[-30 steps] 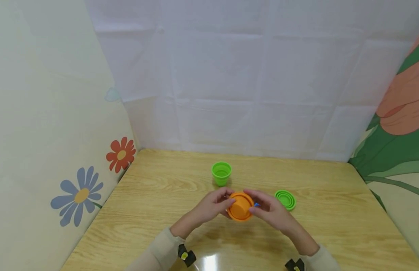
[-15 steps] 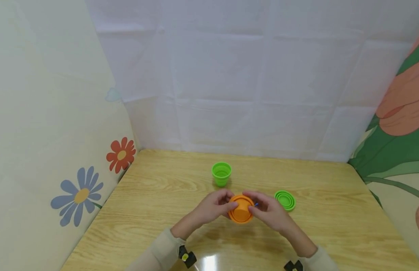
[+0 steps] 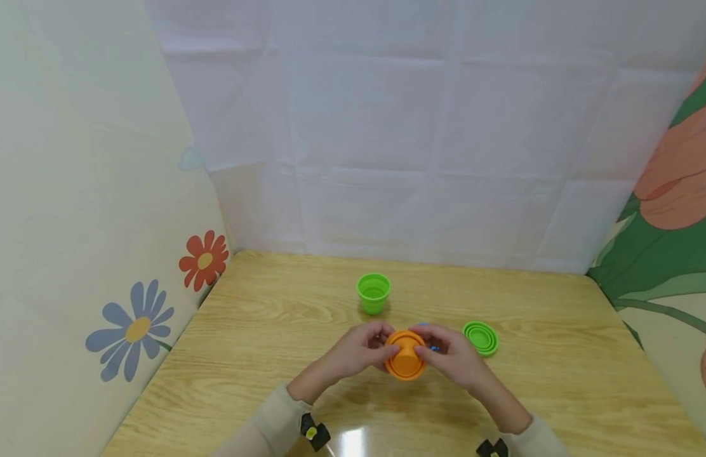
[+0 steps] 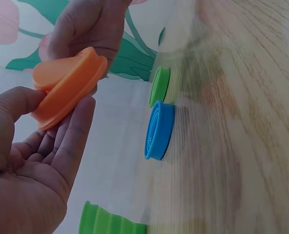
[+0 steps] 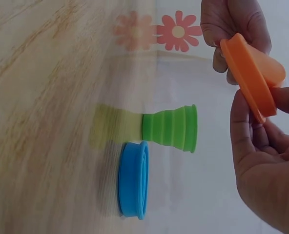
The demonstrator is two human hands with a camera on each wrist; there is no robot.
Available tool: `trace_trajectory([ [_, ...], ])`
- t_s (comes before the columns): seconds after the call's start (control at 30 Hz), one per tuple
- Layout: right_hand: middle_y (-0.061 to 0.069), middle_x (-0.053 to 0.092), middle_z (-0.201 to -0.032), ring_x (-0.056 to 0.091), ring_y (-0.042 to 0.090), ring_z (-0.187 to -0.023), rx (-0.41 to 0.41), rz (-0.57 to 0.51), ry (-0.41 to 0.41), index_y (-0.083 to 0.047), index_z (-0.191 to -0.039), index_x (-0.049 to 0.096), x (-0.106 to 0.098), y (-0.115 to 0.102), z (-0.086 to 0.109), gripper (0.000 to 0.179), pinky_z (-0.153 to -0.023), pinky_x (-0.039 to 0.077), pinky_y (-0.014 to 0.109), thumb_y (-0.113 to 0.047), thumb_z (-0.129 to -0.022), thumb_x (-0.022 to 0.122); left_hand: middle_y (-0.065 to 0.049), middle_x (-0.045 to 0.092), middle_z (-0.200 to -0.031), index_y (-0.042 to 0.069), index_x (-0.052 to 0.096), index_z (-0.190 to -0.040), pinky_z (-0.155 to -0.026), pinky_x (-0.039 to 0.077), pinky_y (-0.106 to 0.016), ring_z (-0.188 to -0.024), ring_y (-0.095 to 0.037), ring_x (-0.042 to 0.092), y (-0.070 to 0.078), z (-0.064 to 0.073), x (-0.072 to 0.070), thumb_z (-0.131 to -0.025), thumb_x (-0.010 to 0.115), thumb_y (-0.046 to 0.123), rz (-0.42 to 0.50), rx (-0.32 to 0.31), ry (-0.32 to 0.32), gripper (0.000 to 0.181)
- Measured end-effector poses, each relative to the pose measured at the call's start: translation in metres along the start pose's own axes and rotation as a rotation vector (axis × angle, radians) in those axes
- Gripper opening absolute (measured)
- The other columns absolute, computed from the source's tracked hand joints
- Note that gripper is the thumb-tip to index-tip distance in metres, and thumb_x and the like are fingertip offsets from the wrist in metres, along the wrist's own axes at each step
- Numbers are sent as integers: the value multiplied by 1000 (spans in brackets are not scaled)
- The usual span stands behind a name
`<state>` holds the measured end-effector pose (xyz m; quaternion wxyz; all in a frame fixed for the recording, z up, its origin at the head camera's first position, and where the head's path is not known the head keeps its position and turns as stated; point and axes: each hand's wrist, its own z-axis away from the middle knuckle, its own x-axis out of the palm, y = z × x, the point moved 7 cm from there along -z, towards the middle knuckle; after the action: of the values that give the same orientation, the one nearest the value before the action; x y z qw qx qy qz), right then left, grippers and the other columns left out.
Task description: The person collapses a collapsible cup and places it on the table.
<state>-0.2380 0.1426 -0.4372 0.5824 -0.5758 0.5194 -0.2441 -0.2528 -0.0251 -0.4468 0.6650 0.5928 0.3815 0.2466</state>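
Note:
An orange collapsible cup (image 3: 406, 366), partly folded, is held above the table between both hands. My left hand (image 3: 357, 349) pinches its left side, thumb on the face toward me and fingers behind. On the other side my right hand (image 3: 457, 357) grips the rim the same way. Both wrist views show the orange cup's (image 4: 61, 90) middle bulging out of its wide rim. Flat on the table lies a folded blue collapsible cup (image 5: 133, 180), mostly hidden behind the right hand in the head view. Farther back, a green collapsible cup (image 3: 373, 294) stands extended and upright.
To the right of the hands a second green collapsible cup (image 3: 480, 338) lies folded flat. The wooden table (image 3: 273, 298) ends at a white cloth backdrop (image 3: 359, 158). Flower-printed panels (image 3: 101, 222) flank both sides.
Both hands have brought the orange cup slightly down and toward me, its face turning a little. More of the blue cup shows behind the right hand. The green cups have stayed put.

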Motion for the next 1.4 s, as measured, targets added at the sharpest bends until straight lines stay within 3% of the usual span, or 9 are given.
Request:
trace_trajectory([
  [0.37, 17, 71, -106, 62, 9, -89, -4, 64, 50, 4, -118, 66, 6, -6, -2, 25, -75, 57, 24, -3, -94, 69, -2, 62, -91, 3, 62, -106, -61, 57, -24, -76, -12, 60, 6, 2, -2, -93, 68, 9, -167, 34, 39, 15],
  [0.63, 13, 72, -103, 64, 10, -90, 15, 81, 62, 2, -116, 68, 7, -3, -3, 24, -77, 57, 24, -1, -93, 68, -3, 61, -91, 3, 61, -105, -61, 58, -27, -77, -13, 59, 7, 2, -2, -89, 67, 2, -179, 37, 42, 17],
  [0.77, 15, 71, -108, 65, 10, -93, 66, 36, 43, 2, -121, 67, 7, 2, -3, 26, -77, 57, 24, -6, -96, 66, -5, 62, -92, 0, 62, -108, -62, 60, -29, -77, -13, 61, 4, 1, -4, -91, 65, 4, -137, 21, 46, 17],
  [0.93, 22, 67, -120, 69, 14, -91, 178, -180, -9, 9, -133, 58, 8, 11, -3, 40, -74, 61, 31, -17, -103, 61, -8, 61, -98, -4, 61, -117, -66, 62, -31, -80, -13, 64, 0, 1, -7, -98, 59, 7, -51, -1, 52, 22],
  [1.03, 21, 67, -122, 70, 17, -91, 221, -269, -25, 9, -136, 55, 8, 14, -4, 44, -74, 62, 34, -21, -104, 60, -10, 61, -102, -5, 59, -123, -72, 63, -35, -85, -16, 66, -4, 2, -5, -103, 53, 6, 3, -25, 22, 23],
  [1.23, 14, 68, -120, 69, 20, -93, 278, -315, -23, 8, -135, 57, 6, 17, -3, 46, -74, 62, 36, -25, -103, 62, -13, 63, -112, -6, 54, -128, -80, 62, -40, -95, -19, 67, -10, 2, 0, -108, 44, 12, 119, -71, -34, 29],
  [1.4, 13, 67, -118, 69, 19, -93, 316, -332, 4, 10, -136, 54, 3, 21, -2, 47, -75, 62, 37, -23, -103, 61, -14, 61, -111, -8, 52, -129, -82, 62, -40, -96, -19, 66, -13, 3, -1, -107, 49, 15, 198, -113, -16, 32],
])
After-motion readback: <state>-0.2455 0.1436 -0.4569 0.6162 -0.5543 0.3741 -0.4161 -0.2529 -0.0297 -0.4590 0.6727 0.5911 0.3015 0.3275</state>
